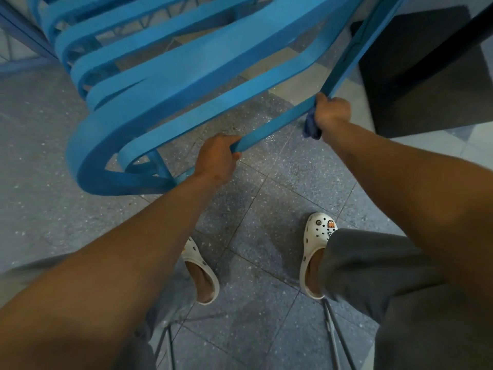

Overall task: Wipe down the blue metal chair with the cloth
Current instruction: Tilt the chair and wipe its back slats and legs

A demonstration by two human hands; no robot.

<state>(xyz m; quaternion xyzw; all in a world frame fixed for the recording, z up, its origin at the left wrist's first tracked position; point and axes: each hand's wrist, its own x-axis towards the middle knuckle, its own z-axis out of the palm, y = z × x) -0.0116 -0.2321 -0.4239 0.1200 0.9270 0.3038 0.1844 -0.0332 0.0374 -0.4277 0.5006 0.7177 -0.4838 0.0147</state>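
Observation:
The blue metal chair (170, 84), made of curved flat bars, fills the upper half of the head view, tilted toward me. My left hand (217, 158) grips the lower end of a straight blue bar (272, 126). My right hand (332, 112) grips the same bar higher up, near a corner joint, with a dark blue cloth (311, 128) bunched in it. The cloth hangs below my fist and touches the bar.
A speckled grey tiled floor (253, 198) lies beneath. My feet in white clogs (317, 252) stand below the chair. A dark panel (426, 76) sits at the upper right. Thin metal legs (336, 340) show at the bottom, between my knees.

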